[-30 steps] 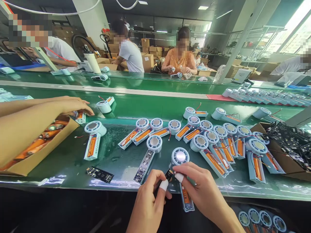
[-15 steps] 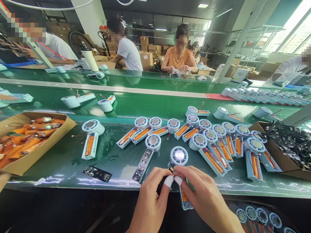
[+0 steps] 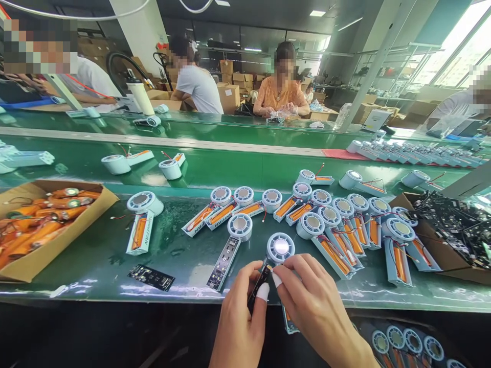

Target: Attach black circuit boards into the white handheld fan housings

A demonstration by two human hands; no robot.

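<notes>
A narrow black circuit board (image 3: 259, 287) is held edge-up in my left hand (image 3: 241, 312), fingers behind it and the white-capped thumb in front. My right hand (image 3: 316, 299) pinches at the board's upper end, thumb tip also in a white cap; the tiny piece between its fingertips is too small to make out. Behind and below both hands lies a light-blue handheld fan (image 3: 281, 248), its handle mostly covered by my right hand. To the left, another fan (image 3: 240, 226) has a circuit board (image 3: 223, 263) in its handle. A loose black board (image 3: 151, 277) lies farther left.
A carton of orange battery packs (image 3: 57, 250) stands at left, a carton of black boards (image 3: 456, 230) at right. Several open-handled fans (image 3: 310, 225) crowd the bench between them. A green conveyor (image 3: 230, 168) runs behind; people sit beyond it. More fans (image 3: 395, 337) lie below the bench edge.
My hands have drawn slightly apart, and the right fingers have shifted at the board's end. More of the board's face now shows. The view has shifted slightly.
</notes>
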